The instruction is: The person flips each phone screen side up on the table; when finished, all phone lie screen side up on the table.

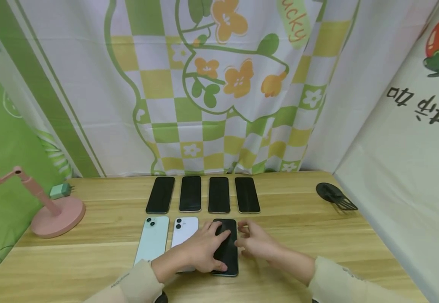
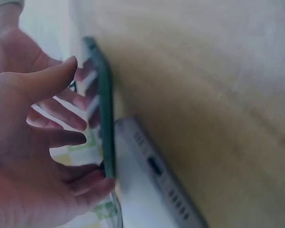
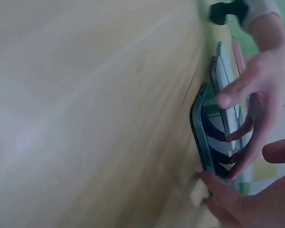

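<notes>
A phone with a black screen and dark green frame (image 1: 228, 256) lies face up in the front row on the wooden table. My left hand (image 1: 203, 249) is over it from the left, fingers spread and partly covering the screen. At the phone's right edge is my right hand (image 1: 259, 242), fingers loosely bent; in the right wrist view its fingertips (image 3: 210, 179) touch a corner of the frame. Left of this phone, a white phone (image 1: 185, 231) lies back up, partly hidden by my left hand. Beyond it lies a pale green phone (image 1: 152, 242), also back up.
Several black-screened phones (image 1: 219, 194) form a back row. A pink lamp base (image 1: 58, 216) and a pale green charger plug (image 1: 60, 190) stand at the left. A black slotted item (image 1: 334, 195) lies at the right. A patterned curtain (image 1: 219, 84) hangs behind the table.
</notes>
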